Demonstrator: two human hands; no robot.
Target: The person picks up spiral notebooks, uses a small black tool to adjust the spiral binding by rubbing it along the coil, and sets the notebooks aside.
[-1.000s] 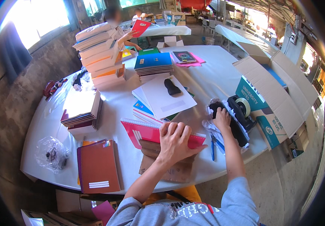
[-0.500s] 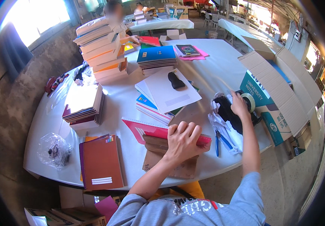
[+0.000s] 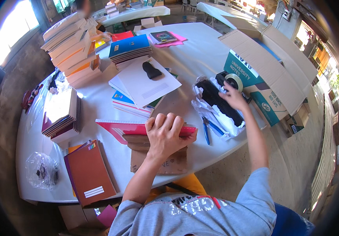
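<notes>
My left hand [image 3: 165, 135] is closed over the upper edge of a pink-red notebook [image 3: 116, 128] near the front of the table. The notebook is tilted up against a folded piece of brown cardboard [image 3: 177, 162]. My right hand [image 3: 234, 97] has its fingers apart and holds nothing that I can see. It hovers beside a bundle of black binding coils [image 3: 213, 96], which lies on crumpled white plastic [image 3: 226, 133]. A tape roll [image 3: 233, 82] on a black dispenser is just beyond my right fingers. Blue-handled pliers [image 3: 212, 129] lie beside the plastic, nearer to me.
Loose white sheets with a black object [image 3: 151, 70] cover notebooks mid-table. Stacked blue notebooks [image 3: 130, 45] and a tall pile of books [image 3: 71, 51] stand behind. A brown notebook [image 3: 91, 173] lies left, a cardboard box [image 3: 269, 74] stands right. A co-worker is across the table.
My right hand has drawn back slightly from the coils and tape dispenser, its fingers spreading. My left hand keeps its hold on the notebook. The whole view has shifted to the right.
</notes>
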